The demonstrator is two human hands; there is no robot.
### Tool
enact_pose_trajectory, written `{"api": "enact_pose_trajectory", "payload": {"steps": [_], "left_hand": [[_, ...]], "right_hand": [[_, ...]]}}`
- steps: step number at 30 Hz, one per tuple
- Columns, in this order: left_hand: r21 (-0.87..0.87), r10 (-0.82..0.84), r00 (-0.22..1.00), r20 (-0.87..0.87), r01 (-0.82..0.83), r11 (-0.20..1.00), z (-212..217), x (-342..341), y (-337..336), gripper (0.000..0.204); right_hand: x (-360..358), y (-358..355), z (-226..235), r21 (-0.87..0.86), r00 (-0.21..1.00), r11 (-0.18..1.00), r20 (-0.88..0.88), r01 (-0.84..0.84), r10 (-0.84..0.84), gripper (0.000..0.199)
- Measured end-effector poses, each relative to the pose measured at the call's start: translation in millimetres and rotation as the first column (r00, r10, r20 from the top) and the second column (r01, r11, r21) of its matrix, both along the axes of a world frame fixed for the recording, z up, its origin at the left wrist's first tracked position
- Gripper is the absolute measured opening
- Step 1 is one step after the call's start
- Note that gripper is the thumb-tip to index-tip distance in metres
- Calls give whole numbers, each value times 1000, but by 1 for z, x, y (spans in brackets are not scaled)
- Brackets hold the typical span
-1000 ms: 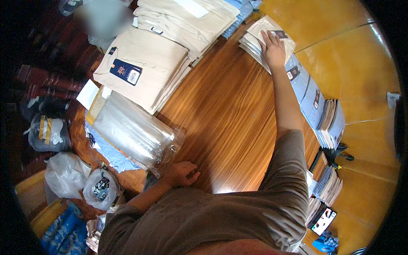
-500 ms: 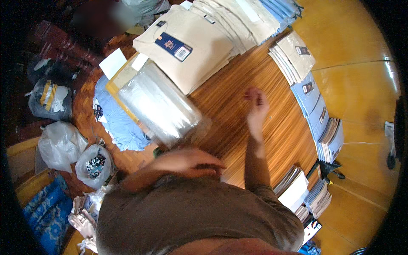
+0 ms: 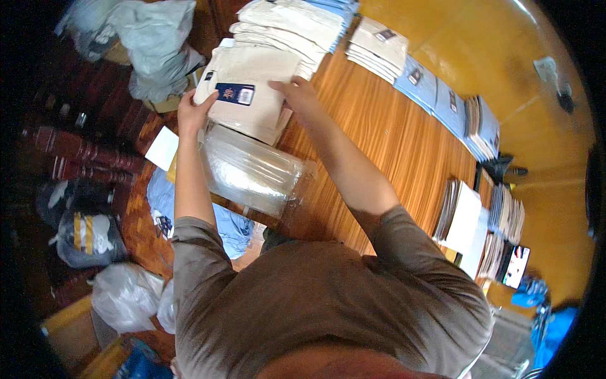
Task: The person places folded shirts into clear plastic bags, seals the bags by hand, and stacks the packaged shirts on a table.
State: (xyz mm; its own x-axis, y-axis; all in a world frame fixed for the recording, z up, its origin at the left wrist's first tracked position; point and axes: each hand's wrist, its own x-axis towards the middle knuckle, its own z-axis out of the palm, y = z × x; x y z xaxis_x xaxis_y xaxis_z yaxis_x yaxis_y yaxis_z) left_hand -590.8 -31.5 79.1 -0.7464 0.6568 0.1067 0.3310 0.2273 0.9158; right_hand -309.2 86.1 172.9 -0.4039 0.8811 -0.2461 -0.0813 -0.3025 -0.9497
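Note:
A folded beige garment [image 3: 265, 63] with a dark blue hang tag [image 3: 235, 93] lies on top of a stack at the far side of the table. My left hand [image 3: 192, 115] grips its left edge, thumb on top beside the tag. At the opposite edge, my right hand [image 3: 299, 98] holds the garment, its thumb on the cloth and the other fingers partly hidden. A pile of clear plastic bags [image 3: 252, 170] lies just nearer than the stack.
More beige garments [image 3: 278, 28] are stacked behind. Packed beige [image 3: 379, 47] and blue garments [image 3: 426, 85] line the table's [image 3: 366, 145] right side. A phone [image 3: 516, 266] lies at lower right. Filled plastic bags [image 3: 126, 297] and blue cloth [image 3: 233, 230] are at the left.
Both hands have reached forward to the stack and taken hold of the top beige garment at its two sides. The whole view has shifted.

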Motion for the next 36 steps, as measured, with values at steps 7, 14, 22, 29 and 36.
{"api": "enact_pose_trajectory", "payload": {"steps": [7, 14, 22, 29, 36], "left_hand": [[197, 337, 896, -289, -289, 937, 28, 23, -17, 79], [507, -490, 147, 859, -107, 856, 34, 369, -67, 41], [869, -950, 11, 313, -407, 282, -46, 404, 31, 79], [699, -700, -137, 701, -63, 713, -60, 473, -52, 76], [175, -330, 198, 923, 549, 817, -33, 455, -98, 40]], "right_hand": [[-33, -13, 11, -11, 995, 995, 22, 98, -97, 53], [20, 3, 8, 50, 983, 982, -44, 180, -178, 59], [225, -74, 4, 12, 972, 979, 119, 203, -203, 41], [434, -149, -117, -22, 954, 970, 187, 244, -236, 55], [477, -183, -65, 613, 353, 771, 769, -170, -534, 67]]}}
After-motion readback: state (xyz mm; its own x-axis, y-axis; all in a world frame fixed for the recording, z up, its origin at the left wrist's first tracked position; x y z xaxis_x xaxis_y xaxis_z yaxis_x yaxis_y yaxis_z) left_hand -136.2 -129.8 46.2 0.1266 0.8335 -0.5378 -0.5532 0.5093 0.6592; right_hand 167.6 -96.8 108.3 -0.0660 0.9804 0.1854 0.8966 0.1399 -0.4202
